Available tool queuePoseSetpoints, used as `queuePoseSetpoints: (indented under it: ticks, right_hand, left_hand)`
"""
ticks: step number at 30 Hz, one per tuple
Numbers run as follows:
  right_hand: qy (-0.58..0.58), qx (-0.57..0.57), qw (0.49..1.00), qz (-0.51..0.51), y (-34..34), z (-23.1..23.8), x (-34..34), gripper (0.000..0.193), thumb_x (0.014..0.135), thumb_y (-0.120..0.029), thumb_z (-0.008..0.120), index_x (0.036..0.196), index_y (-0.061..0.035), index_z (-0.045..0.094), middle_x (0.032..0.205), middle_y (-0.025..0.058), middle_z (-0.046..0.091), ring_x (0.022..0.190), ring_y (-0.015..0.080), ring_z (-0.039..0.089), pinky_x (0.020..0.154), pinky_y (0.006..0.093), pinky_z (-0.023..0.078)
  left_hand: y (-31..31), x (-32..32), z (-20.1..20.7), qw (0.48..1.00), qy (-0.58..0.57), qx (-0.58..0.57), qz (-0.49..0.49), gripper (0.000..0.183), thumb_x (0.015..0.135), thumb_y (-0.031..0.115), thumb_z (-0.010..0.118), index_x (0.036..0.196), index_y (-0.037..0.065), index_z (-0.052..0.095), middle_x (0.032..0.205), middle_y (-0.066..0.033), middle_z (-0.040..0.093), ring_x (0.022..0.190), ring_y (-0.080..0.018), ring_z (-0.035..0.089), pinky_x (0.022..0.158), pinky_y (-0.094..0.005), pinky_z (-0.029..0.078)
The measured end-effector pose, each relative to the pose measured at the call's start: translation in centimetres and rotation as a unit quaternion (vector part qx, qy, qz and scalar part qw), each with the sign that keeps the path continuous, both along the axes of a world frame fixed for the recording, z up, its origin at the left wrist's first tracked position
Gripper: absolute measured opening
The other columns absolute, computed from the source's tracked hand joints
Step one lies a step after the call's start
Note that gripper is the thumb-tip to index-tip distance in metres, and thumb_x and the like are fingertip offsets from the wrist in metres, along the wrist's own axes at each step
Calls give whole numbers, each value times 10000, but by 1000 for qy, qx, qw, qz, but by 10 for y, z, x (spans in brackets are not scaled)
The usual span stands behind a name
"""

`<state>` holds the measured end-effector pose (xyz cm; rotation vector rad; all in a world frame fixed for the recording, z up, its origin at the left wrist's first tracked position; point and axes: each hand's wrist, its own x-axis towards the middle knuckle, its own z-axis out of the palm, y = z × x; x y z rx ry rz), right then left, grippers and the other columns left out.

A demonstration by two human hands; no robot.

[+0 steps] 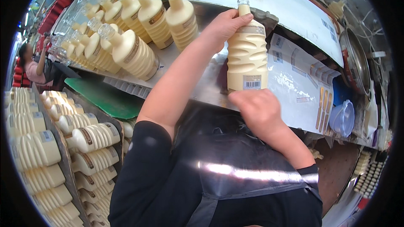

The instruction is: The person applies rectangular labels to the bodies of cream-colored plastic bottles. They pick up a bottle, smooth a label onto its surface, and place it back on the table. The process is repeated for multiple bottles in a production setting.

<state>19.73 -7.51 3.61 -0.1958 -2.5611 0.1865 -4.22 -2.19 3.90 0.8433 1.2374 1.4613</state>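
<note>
Left hand (228,26) grips a wavy-ribbed cream bottle (247,61) below its threaded mouth (243,0).

We have ribbed cream bottles (132,54) standing on our table (171,60) between ten and eleven o'clock, a label sheet (299,88) near three.

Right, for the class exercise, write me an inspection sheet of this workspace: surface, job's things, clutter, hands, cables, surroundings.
Surface: grey worktable, partly covered by a white label sheet.
Job's things: cream ribbed bottle with a clear threaded neck and a barcode label near its base; standing bottles at left.
Clutter: bluish plastic container and round metal pan-like object at right.
Hands: left hand grips the ribbed bottle near its neck; right hand, blurred, is at its base, grip unclear.
Cables: white wires at upper right.
Surroundings: stacked bottles on their sides at lower left; another person at far left.
</note>
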Motion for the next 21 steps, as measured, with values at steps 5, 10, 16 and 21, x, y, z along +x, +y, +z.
queuePoseSetpoints:
  ticks: [5, 10, 16, 21]
  right_hand:
    - [134, -126, 952, -245, 34, -3, 30, 293, 874, -45, 789, 1160, -15, 732, 915, 116, 759, 820, 212, 731, 762, 332, 566]
    - [224, -481, 794, -296, 76, -5, 86, 273, 974, -84, 665, 1231, 5, 688, 1144, 75, 720, 1081, 147, 658, 967, 301, 504]
    - [271, -656, 671, -215, 86, 9, 226, 267, 1033, -177, 511, 1019, 15, 696, 1139, 87, 703, 905, 123, 640, 784, 250, 506]
    - [78, -687, 584, -426, 36, -4, 335, 373, 1030, -263, 552, 777, -13, 665, 698, 85, 692, 497, 80, 536, 447, 220, 376]
  left_hand:
    - [-47, -1, 8, 987, 57, -12, 151, 430, 999, 382, 682, 1186, -5, 663, 1083, -77, 692, 1000, -144, 619, 919, -336, 492]
    - [-124, -3, -11, 930, 151, 174, 288, 213, 1068, 183, 578, 1117, -11, 650, 984, -43, 666, 920, -128, 612, 811, -305, 510]
    - [-176, -46, 5, 875, 187, 108, 434, 353, 1037, 269, 639, 1103, -76, 600, 1045, -143, 678, 912, -218, 652, 817, -368, 556]
    - [-184, -43, 14, 737, 476, -82, 473, 492, 1035, 408, 647, 905, -64, 608, 870, -125, 662, 809, -178, 570, 772, -340, 504]
